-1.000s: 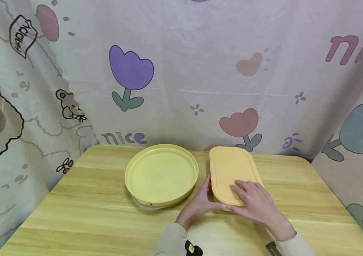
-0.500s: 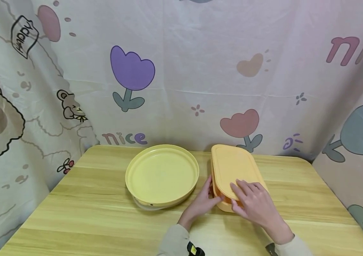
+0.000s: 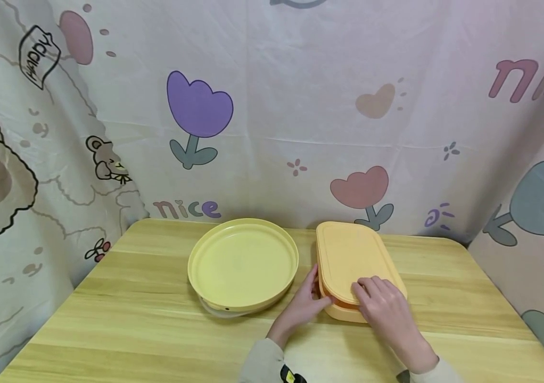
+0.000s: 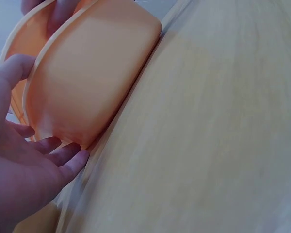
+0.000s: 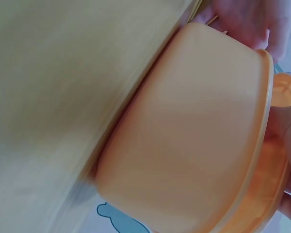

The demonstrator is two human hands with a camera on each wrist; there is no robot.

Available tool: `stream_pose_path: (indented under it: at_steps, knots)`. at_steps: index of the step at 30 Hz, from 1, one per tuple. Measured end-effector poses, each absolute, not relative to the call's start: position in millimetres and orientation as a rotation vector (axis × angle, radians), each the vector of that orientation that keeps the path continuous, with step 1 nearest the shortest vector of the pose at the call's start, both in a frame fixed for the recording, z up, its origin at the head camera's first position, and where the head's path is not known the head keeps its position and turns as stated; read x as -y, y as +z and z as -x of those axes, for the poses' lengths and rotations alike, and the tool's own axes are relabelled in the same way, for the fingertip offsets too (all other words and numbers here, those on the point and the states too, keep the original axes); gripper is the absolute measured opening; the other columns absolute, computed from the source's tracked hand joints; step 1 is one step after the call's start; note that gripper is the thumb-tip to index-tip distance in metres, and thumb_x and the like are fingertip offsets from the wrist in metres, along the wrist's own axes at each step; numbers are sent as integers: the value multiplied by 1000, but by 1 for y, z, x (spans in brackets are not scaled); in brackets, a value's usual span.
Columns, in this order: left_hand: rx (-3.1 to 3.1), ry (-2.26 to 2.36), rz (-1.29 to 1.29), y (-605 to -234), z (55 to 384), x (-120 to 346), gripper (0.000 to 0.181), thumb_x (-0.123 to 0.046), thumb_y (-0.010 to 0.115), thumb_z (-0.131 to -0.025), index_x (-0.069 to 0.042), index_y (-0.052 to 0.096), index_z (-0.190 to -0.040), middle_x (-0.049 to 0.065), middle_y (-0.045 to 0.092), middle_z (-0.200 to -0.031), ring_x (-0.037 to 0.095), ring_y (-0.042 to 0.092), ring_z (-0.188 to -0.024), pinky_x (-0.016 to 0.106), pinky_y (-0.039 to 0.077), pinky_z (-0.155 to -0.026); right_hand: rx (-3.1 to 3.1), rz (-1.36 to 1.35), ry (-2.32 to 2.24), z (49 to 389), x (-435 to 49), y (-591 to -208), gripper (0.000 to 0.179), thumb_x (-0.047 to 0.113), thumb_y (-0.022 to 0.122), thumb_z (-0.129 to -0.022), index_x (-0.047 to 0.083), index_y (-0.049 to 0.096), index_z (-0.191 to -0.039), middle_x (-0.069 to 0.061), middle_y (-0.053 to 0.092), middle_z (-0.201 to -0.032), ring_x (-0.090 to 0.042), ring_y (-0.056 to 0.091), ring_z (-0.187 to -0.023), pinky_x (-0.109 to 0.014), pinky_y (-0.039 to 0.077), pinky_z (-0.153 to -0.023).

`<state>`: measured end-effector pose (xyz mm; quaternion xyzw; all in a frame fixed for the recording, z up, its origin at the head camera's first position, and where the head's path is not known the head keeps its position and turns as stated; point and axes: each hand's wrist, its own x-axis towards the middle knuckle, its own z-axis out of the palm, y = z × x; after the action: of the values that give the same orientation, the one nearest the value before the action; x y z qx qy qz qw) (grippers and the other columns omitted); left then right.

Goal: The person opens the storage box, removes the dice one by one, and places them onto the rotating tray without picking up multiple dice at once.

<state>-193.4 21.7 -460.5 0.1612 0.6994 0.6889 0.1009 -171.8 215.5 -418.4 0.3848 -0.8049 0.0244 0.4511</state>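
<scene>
A rectangular orange plastic storage box (image 3: 346, 313) stands on the table at right of centre. Its orange lid (image 3: 355, 255) lies tilted, the near edge raised so that a gap shows along the front. My left hand (image 3: 305, 306) holds the box at its near left corner. In the left wrist view, the thumb is on the rim and the fingertips touch the lower side wall. With my right hand (image 3: 387, 308) I pinch the lid's near edge. The right wrist view shows the thumb (image 5: 279, 119) in the gap under the lid.
Left of the box stands a round yellow container (image 3: 243, 266) with a pale handle (image 3: 224, 314) hanging at its front. Behind the wooden table (image 3: 133, 330) hangs a printed curtain (image 3: 272, 106), close to the table's back edge.
The lid's near edge has come up off the box, opening a gap at the front. My right fingers have drawn back from the lid's top to its edge. The left hand has barely moved.
</scene>
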Motion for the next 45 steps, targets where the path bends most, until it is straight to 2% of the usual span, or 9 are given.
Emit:
stream_pose_path:
  at_steps: [3, 7, 13, 20, 26, 30, 37, 41, 45]
  knots:
    - [-2057, 2041, -471, -461, 193, -21, 90, -9, 67, -87, 0, 8, -153, 17, 31, -151, 27, 47, -120, 33, 44, -94, 1921, -946, 61, 172, -213, -419, 34, -1, 29, -95, -2, 57, -76, -14, 62, -76, -25, 57, -59, -32, 46, -48]
    - [-2036, 2066, -466, -459, 191, -20, 90, -7, 68, -86, 2, 8, -152, 19, 33, -149, 28, 48, -117, 35, 45, -93, 1824, -936, 94, 175, -212, -419, 29, -7, 30, -88, -4, 55, -73, -14, 61, -72, -24, 55, -53, -31, 43, -43]
    - [-2025, 2094, -458, -458, 191, -21, 88, -4, 69, -86, 2, 11, -152, 21, 36, -146, 34, 48, -119, 42, 43, -97, 1765, -897, 134, 177, -215, -419, 24, -4, 32, -80, -6, 54, -71, -14, 59, -68, -24, 51, -47, -33, 41, -39]
    - [-1997, 2103, -470, -459, 192, -21, 88, -6, 68, -87, 1, 9, -153, 25, 29, -149, 39, 42, -126, 48, 38, -102, 1766, -826, 156, 176, -217, -418, 25, -2, 31, -74, -5, 55, -69, -11, 54, -60, -19, 42, -40, -29, 34, -34]
    - [-1989, 2105, -458, -460, 191, -21, 87, -7, 68, -88, -1, 11, -153, 26, 29, -149, 40, 41, -127, 47, 38, -102, 1732, -701, 201, 174, -219, -414, 32, 16, 47, -94, -5, 57, -72, -10, 53, -60, -23, 44, -39, -35, 36, -33]
    - [-1963, 2125, -455, -459, 191, -20, 87, -7, 69, -87, -1, 12, -153, 26, 30, -148, 40, 42, -126, 46, 39, -102, 1738, -583, 240, 171, -224, -409, 37, 23, 51, -96, -6, 58, -74, -11, 54, -59, -24, 44, -37, -37, 35, -31]
    - [-1983, 2124, -447, -460, 191, -20, 87, -7, 70, -86, -1, 15, -153, 26, 32, -148, 40, 41, -127, 46, 39, -101, 1723, -399, 364, 171, -237, -402, 27, 15, 53, -82, -8, 57, -69, -14, 51, -54, -20, 40, -35, -32, 28, -30]
    - [-1989, 2123, -447, -460, 191, -20, 86, -7, 71, -86, -1, 16, -153, 25, 33, -147, 39, 42, -127, 45, 40, -100, 1707, -317, 437, 171, -245, -400, 25, 14, 57, -75, -10, 57, -68, -18, 53, -54, -25, 42, -36, -33, 31, -32]
    - [-2001, 2119, -447, -460, 190, -20, 86, -7, 71, -86, -1, 17, -153, 25, 35, -146, 38, 43, -125, 44, 41, -99, 1713, -229, 499, 170, -250, -399, 24, 13, 60, -72, -10, 57, -67, -19, 55, -55, -26, 43, -40, -26, 31, -36]
